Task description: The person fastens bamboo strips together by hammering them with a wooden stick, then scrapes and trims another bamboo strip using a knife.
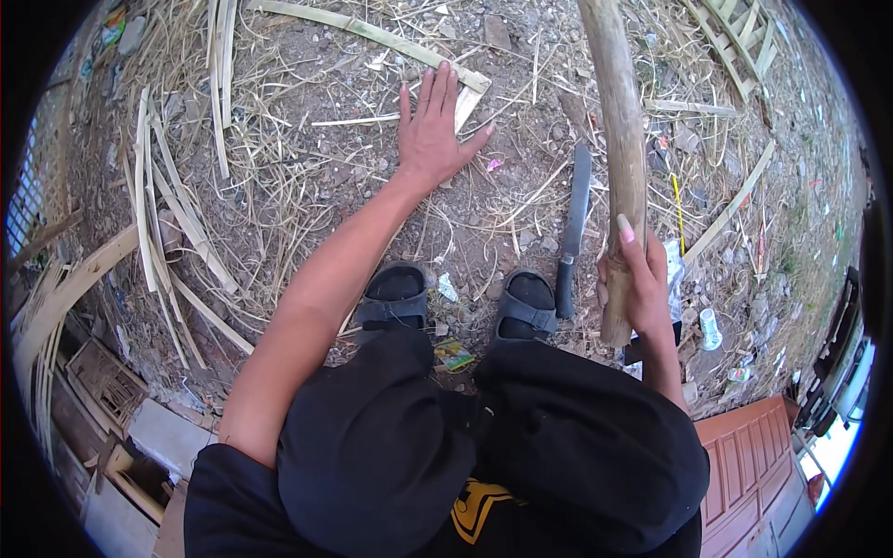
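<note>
My left hand (pixel 432 135) reaches forward with its fingers spread flat, fingertips over the end of a bamboo strip (pixel 358 30) that lies on the ground. A short pale piece of bamboo (pixel 469 104) meets that end at an angle beside my fingers. My right hand (pixel 644 282) is wrapped round the lower part of a thick wooden pole (pixel 621 121), which runs up out of view at the top. Just left of the pole a large knife (pixel 577 205) with a black handle lies on the ground, its blade pointing away from me.
Thin shavings and bamboo strips (pixel 149 200) litter the dirt at left. A slatted bamboo frame (pixel 741 37) lies far right. My sandalled feet (pixel 395 290) stand below the knife's level. A white plastic cup (pixel 711 329) and a reddish panelled door (pixel 744 465) are at right.
</note>
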